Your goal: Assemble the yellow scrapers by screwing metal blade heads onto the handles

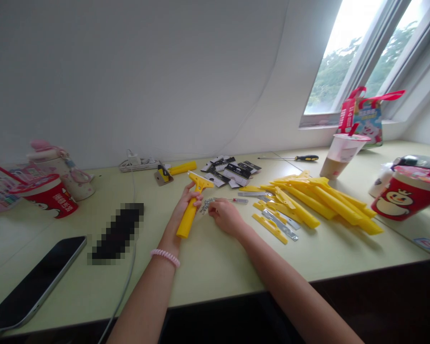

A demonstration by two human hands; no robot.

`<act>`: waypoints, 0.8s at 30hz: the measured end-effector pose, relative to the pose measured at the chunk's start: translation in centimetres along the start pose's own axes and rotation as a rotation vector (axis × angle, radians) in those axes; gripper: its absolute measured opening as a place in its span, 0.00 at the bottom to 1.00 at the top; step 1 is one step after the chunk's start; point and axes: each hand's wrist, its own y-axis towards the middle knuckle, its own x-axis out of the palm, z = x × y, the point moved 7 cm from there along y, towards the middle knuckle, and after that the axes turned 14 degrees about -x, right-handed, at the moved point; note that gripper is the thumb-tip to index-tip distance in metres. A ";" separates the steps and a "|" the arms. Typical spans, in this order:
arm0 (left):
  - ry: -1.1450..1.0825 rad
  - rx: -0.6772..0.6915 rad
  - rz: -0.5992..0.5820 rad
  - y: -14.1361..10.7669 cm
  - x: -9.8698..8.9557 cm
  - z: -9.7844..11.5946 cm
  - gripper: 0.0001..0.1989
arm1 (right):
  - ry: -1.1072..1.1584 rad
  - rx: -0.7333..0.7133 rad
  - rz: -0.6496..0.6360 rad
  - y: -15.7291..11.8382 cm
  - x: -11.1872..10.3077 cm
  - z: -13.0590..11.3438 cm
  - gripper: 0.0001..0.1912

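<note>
My left hand [190, 203] is wrapped round a yellow scraper [188, 217], its wide head pointing away from me and its handle toward me. Just to the right, my right hand [225, 216] rests low over a small heap of silver screws [206, 205], fingertips curled together at its edge. Whatever those fingertips pinch is too small to make out. A small screwdriver with a clear handle [241, 201] lies behind my right hand. Further right are flat yellow strips [270, 229], silver blades [280, 224] and a pile of yellow scraper handles [318, 198].
Black-and-white cards [232, 171] lie toward the wall, near another yellow scraper [182, 168] and a long screwdriver [306, 158]. Red cups [52, 197] stand at both sides, with a drink cup [340, 155] at right. A tablet [39, 282] and a cable [132, 258] lie at left.
</note>
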 end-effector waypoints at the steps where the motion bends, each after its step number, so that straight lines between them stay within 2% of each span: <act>1: 0.000 -0.001 -0.004 0.0 0.0 0.0 0.27 | 0.011 0.000 0.008 0.0 -0.1 0.0 0.09; 7: 0.015 -0.020 -0.002 0.2 -0.1 -0.2 0.28 | 0.141 0.057 0.020 -0.4 -0.1 1.1 0.06; 11: 0.032 -0.025 0.005 0.2 -0.1 -0.3 0.27 | 0.137 0.134 0.053 -0.6 -0.4 1.9 0.05; 15: 0.044 -0.024 0.017 0.3 -0.2 -0.3 0.27 | 0.124 0.138 0.036 -0.6 -0.2 2.0 0.00; 18: 0.051 -0.026 0.030 0.3 -0.3 -0.3 0.26 | 0.106 0.139 0.047 -0.7 -0.2 2.1 0.02; 21: 0.065 -0.037 0.024 0.4 -0.3 -0.4 0.25 | 0.103 0.154 0.112 -0.6 -0.7 2.5 0.03; 24: 0.094 -0.070 -0.004 0.4 -0.2 -0.7 0.25 | 0.163 0.198 0.264 -0.7 -2.2 3.3 0.04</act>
